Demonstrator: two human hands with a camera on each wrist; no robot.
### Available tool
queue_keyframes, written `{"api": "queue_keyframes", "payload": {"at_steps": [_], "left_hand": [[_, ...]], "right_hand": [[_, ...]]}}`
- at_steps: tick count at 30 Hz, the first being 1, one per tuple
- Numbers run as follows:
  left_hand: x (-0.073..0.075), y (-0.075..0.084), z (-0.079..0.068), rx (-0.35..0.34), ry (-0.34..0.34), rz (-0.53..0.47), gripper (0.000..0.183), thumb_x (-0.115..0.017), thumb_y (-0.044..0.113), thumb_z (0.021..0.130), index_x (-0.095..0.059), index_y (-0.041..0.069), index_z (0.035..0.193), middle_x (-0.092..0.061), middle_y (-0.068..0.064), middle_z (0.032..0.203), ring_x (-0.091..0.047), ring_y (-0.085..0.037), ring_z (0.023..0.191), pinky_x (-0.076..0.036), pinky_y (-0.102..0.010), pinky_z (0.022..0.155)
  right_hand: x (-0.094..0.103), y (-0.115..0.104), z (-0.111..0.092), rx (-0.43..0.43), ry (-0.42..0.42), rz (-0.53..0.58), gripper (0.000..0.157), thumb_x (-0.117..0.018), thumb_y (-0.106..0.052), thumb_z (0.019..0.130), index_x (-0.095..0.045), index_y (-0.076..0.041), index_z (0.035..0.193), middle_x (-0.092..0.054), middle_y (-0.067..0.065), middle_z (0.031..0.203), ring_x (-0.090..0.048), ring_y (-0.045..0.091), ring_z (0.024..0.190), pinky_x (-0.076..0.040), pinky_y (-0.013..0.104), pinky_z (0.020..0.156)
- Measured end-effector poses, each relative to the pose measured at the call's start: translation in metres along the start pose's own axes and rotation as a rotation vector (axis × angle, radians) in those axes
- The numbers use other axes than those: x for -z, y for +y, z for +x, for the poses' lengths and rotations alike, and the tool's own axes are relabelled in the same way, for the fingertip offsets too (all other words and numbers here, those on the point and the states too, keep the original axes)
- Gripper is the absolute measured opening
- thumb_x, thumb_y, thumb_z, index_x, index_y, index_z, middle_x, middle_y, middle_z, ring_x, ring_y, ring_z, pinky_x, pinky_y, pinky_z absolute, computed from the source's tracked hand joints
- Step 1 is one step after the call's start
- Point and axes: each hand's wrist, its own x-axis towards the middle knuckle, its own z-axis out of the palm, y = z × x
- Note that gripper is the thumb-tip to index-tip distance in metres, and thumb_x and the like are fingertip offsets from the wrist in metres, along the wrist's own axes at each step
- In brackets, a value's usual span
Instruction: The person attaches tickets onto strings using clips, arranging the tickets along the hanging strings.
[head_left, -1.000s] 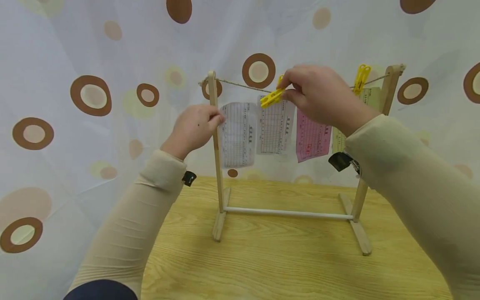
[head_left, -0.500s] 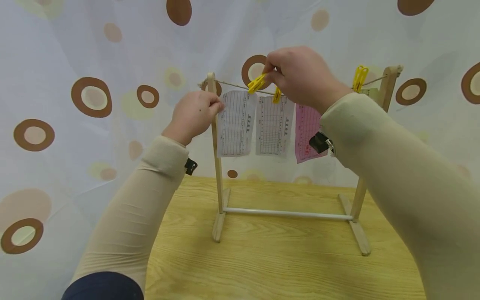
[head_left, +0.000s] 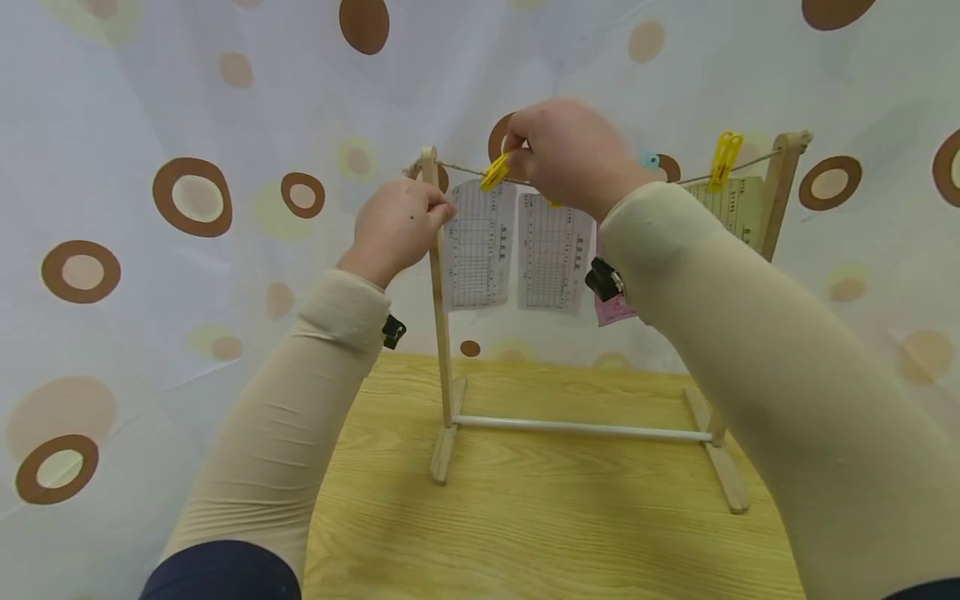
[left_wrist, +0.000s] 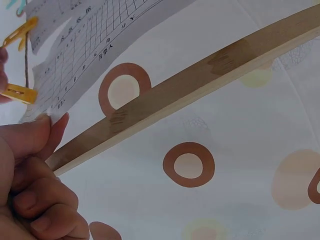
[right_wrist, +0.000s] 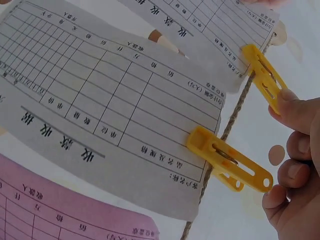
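Note:
My left hand pinches the upper left edge of a white receipt slip beside the left post. With thumb and finger, my right hand grips a yellow clothespin whose jaws sit over the slip's top edge at the rope. In the right wrist view, a second yellow clothespin fastens another white receipt to the rope; my right hand mostly hides this pin in the head view. A pink receipt hangs farther right, partly behind my right forearm.
The rope runs between two wooden posts of a stand with a white crossbar. At the right, a yellow clothespin holds a yellow-green slip. A small blue clip shows behind my right wrist. The spotted curtain hangs behind.
My left hand has raised the left slip to the rope. My right hand has moved left with the clothespin, from in front of the second slip to the left slip's top edge.

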Motion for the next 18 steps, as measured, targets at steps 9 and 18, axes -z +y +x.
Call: {"api": "queue_keyframes", "payload": {"at_steps": [9,18], "left_hand": [[-0.002,-0.004,-0.003,0.031,-0.033,-0.051,0.032,-0.052,0.034,0.107,-0.073,0.016,0.123,-0.069,-0.003,0.114,-0.059,-0.021,0.085,-0.046,-0.037,0.066],[-0.005,-0.012,-0.011,0.017,0.001,-0.095,0.032,-0.054,0.033,0.106,-0.071,0.012,0.124,-0.069,-0.006,0.12,-0.061,-0.022,0.093,-0.05,-0.04,0.076]], "right_hand": [[-0.002,-0.012,0.0,0.05,-0.063,-0.144,0.04,-0.052,-0.025,0.107,-0.055,-0.016,0.146,-0.057,0.01,0.143,-0.058,0.031,0.111,-0.049,0.045,0.088],[-0.002,-0.011,-0.014,0.138,0.052,-0.149,0.045,-0.057,-0.031,0.105,-0.055,-0.013,0.146,-0.066,0.011,0.12,-0.056,0.031,0.102,-0.047,0.043,0.085]]}}
